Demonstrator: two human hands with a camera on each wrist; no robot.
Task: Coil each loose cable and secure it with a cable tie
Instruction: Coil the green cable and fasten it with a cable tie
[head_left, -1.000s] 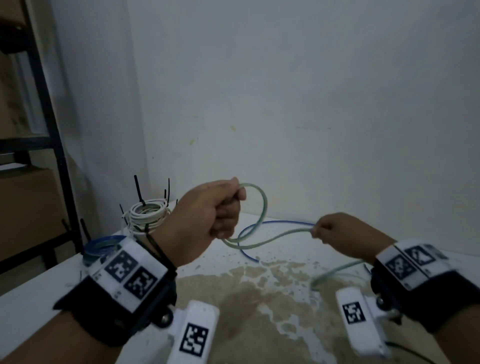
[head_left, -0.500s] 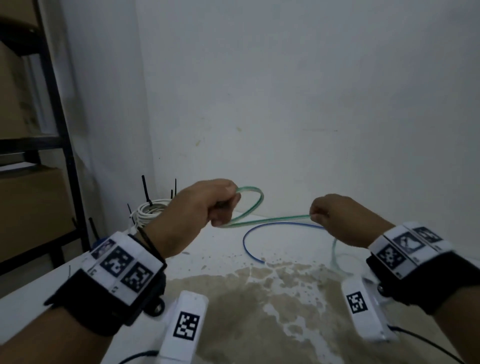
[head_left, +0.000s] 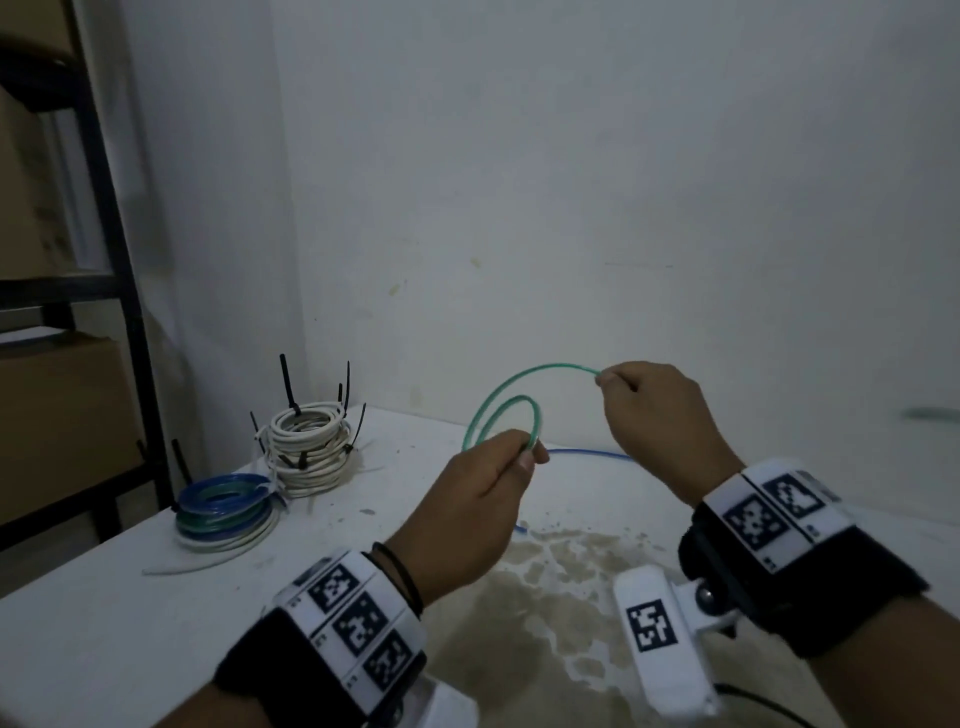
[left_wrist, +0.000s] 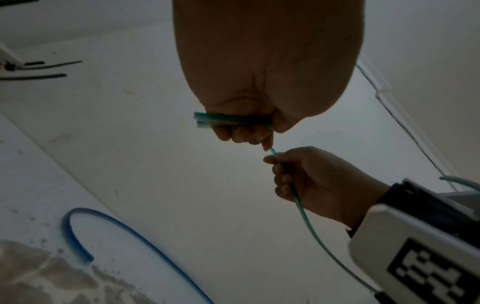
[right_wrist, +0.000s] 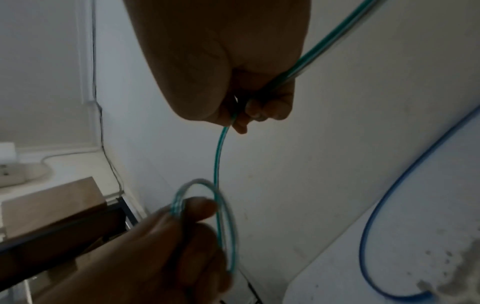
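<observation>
A thin green cable (head_left: 491, 402) is held up above the white table (head_left: 130, 613). My left hand (head_left: 522, 460) grips the bottom of two small loops of it between thumb and fingers. My right hand (head_left: 615, 382), up and to the right, pinches the cable where the larger loop arcs over. In the left wrist view the left hand (left_wrist: 244, 131) clamps the bunched strands (left_wrist: 228, 120), and the rest of the cable (left_wrist: 310, 230) trails down from the right hand (left_wrist: 298, 174). The right wrist view has the cable (right_wrist: 219, 156) running from the right hand (right_wrist: 249, 115) to the loops at the left hand (right_wrist: 187, 218).
A loose blue cable (head_left: 587, 453) curves on the table behind the hands. At the back left stand a stack of white coils with black ties (head_left: 306, 447) and a stack of blue, green and white coils (head_left: 223, 506). A black shelf (head_left: 111, 249) is left; a brown stain (head_left: 545, 603) is near.
The right hand has lifted the cable up and over toward the left hand, making a second, larger loop. The hands have come closer together.
</observation>
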